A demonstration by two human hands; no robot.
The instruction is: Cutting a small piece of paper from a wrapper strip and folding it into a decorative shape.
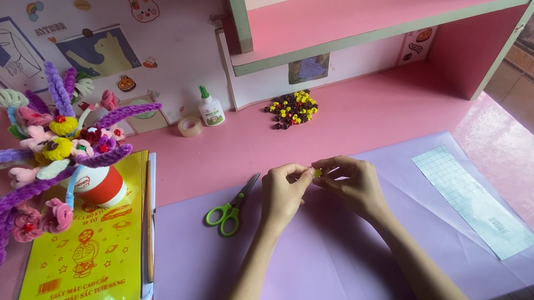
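Observation:
My left hand [283, 194] and my right hand [353, 182] meet fingertip to fingertip over a large lilac paper sheet [316, 272]. Between their fingers they pinch a tiny yellow piece [317, 172]; its shape is too small to tell. Green-handled scissors [229, 207] lie on the sheet's left part, just left of my left hand. A small heap of dark red and yellow pieces [293, 109] sits farther back on the pink desk [376, 113].
A vase of purple and pink pipe-cleaner flowers [58, 156] stands on a yellow paper pack [84, 267] at the left. A glue bottle [209, 107] and a tape roll [189, 126] stand by the back wall. A gridded white strip [474, 198] lies at the right. A shelf [374, 12] overhangs the desk.

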